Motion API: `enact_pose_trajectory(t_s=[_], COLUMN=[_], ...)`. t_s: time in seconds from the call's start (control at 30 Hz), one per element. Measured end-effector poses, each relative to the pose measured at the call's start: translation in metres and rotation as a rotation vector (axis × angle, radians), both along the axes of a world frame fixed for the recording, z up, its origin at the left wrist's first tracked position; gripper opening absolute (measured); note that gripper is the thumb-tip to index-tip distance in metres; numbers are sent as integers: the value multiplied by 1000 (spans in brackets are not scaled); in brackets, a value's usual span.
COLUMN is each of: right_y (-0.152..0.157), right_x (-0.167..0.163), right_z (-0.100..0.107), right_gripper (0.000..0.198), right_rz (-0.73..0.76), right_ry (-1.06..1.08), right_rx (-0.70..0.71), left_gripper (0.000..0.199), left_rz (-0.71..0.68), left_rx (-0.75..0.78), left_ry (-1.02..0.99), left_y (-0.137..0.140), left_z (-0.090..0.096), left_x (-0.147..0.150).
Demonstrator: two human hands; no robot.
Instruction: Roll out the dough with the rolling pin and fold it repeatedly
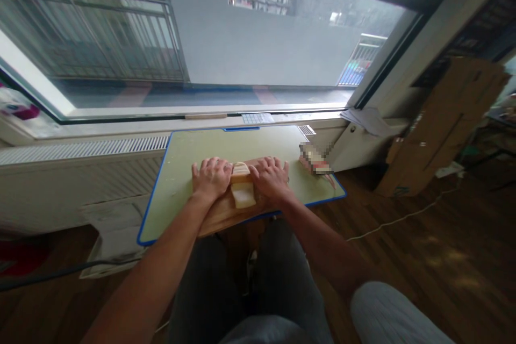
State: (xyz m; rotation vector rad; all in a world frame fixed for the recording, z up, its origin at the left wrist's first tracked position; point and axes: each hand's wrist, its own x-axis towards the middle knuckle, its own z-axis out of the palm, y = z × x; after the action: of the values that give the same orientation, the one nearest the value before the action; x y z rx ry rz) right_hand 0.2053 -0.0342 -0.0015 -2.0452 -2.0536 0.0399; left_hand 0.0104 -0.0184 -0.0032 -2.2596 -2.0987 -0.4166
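Observation:
A short wooden rolling pin (pixel 241 178) lies crosswise over a pale, flat strip of dough (pixel 244 196). My left hand (pixel 212 176) is over the pin's left end, its fingers curled forward. On the right end rests my right hand (pixel 271 176), with the thumb along the pin near the dough. Only the pin's middle shows between my hands; both ends are hidden under them. Dough shows on both the far and near sides of the pin. Beneath it all is a brown wooden board (pixel 221 217) at the table's near edge.
The board lies on a small pale-green table (pixel 171 188) with a blue rim. A partly pixelated object (pixel 316 161) sits at its right. Beyond are a radiator (pixel 121 145) and a window. Tall cardboard (pixel 443 123) leans at right; a cable (pixel 399 219) crosses the floor.

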Motion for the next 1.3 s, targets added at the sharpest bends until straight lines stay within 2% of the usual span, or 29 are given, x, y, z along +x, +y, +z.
enact_pose_trajectory(t_s=[0.1,0.37,0.5,0.7,1.03,1.3], right_y=[4,46,55,50,41,23], right_x=[3,10,12,15,16,13], right_z=[-1,4,4,4,5,-1], right_gripper=[59,58,58,62,57,55], right_rz=[-5,104,153,189,235,182], right_ry=[17,30,43,46,40,25], right_rx=[-10,-68,-123,-169,-73,-6], left_gripper=[50,49,51,53,58,54], left_rz=[-11,-25,-53,-66,-137,-105], left_rx=[9,-133,-157,-138,-57,-32], left_ry=[14,66,96,70,68,88], left_y=[0,41,48,41,36,26], left_z=[-2,-1,-6,-10,-13,-10], left_x=[0,-6,-10,-15,-17,-12])
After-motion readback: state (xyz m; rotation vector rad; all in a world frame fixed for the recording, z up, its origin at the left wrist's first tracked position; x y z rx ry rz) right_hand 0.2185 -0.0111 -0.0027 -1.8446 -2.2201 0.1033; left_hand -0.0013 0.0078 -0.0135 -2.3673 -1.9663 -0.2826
